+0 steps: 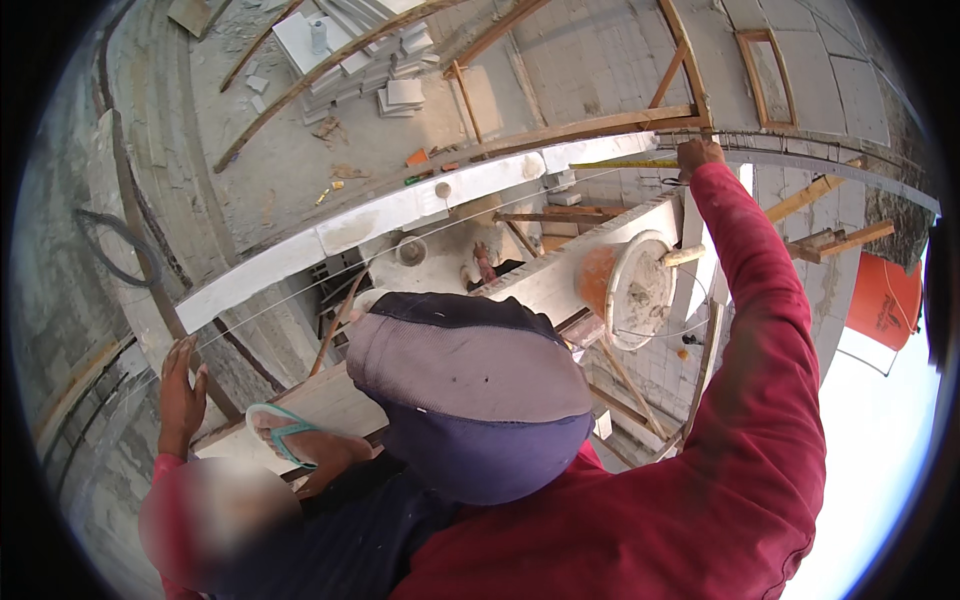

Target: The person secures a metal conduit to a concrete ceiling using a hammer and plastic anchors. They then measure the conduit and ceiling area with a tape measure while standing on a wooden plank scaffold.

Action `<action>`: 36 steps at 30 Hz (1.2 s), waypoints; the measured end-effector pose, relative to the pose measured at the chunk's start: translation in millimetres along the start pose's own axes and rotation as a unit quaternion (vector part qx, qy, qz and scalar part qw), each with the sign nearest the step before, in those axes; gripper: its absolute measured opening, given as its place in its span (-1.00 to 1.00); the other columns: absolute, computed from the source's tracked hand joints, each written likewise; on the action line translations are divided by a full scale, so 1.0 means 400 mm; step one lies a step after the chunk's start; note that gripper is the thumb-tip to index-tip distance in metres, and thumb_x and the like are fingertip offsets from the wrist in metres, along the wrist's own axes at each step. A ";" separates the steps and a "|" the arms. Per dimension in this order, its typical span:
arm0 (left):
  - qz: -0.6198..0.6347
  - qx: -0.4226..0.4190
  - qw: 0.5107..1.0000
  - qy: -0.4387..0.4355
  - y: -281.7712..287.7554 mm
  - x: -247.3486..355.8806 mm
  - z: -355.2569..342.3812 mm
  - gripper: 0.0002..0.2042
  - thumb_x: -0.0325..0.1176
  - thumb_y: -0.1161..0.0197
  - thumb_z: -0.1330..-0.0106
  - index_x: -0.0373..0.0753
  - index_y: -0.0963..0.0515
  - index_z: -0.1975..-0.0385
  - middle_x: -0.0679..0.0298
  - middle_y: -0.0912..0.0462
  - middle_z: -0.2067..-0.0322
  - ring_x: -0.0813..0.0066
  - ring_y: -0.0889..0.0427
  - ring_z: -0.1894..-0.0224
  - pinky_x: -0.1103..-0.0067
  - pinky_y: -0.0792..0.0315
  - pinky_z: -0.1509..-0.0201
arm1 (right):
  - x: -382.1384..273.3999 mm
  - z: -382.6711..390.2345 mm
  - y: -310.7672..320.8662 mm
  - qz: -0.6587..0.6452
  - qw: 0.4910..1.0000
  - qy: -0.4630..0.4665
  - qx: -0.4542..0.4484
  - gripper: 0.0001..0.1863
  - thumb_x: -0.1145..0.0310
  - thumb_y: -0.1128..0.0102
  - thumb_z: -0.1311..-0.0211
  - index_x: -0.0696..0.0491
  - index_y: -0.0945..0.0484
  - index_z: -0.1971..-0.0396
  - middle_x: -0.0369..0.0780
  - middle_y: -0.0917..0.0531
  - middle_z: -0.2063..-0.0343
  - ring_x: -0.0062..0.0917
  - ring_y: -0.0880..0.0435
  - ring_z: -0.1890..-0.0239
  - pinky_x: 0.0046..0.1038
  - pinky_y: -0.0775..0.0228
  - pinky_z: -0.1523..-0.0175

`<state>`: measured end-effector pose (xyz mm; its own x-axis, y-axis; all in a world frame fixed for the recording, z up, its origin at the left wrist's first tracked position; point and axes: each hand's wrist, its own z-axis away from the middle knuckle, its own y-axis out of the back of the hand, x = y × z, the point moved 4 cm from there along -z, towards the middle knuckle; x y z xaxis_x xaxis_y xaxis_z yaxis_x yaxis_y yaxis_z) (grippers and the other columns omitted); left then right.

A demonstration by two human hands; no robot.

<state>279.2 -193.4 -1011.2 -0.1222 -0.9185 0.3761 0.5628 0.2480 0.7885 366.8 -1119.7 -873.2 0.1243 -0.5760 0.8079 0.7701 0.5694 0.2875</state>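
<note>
My right hand (700,157), at the end of a raised red sleeve, is closed at the far right end of a row of white blocks (435,195). From its fingers a yellow tape measure (625,163) stretches left along the blocks; its case does not show. My left hand (180,395) has its fingers stretched out beside a wooden board (150,235). A thin string (290,293) runs from near this hand along the blocks toward the right hand. A grey and navy cap (470,395) hides the middle of the view.
An orange bucket of mortar (640,288) with a wooden-handled tool stands below the right arm. Another person's hand (484,262) shows lower down. A foot in a teal-strapped sandal (295,437) rests on a ledge. White slabs (350,50) lie beyond; a coiled hose (115,245) lies left.
</note>
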 end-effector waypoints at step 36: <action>-0.090 0.022 0.985 0.148 0.142 -0.244 0.230 -0.51 -0.34 -0.16 -0.54 -0.16 -0.37 -0.44 -0.01 -0.45 -0.39 -0.06 -0.36 -0.46 0.21 -0.22 -0.53 | 0.300 -0.309 -0.347 -0.008 0.976 -0.159 0.146 -0.70 0.24 -0.02 -0.52 -0.27 -0.77 0.00 -0.34 -0.54 -0.19 -0.36 -0.50 -0.29 -0.31 -0.64 -0.16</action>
<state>247.9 -61.5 -958.4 0.0303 -0.9967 0.0746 0.5175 0.0796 0.8520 352.0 -1340.4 -879.9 -0.1231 -0.4009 0.9078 0.5534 0.7316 0.3981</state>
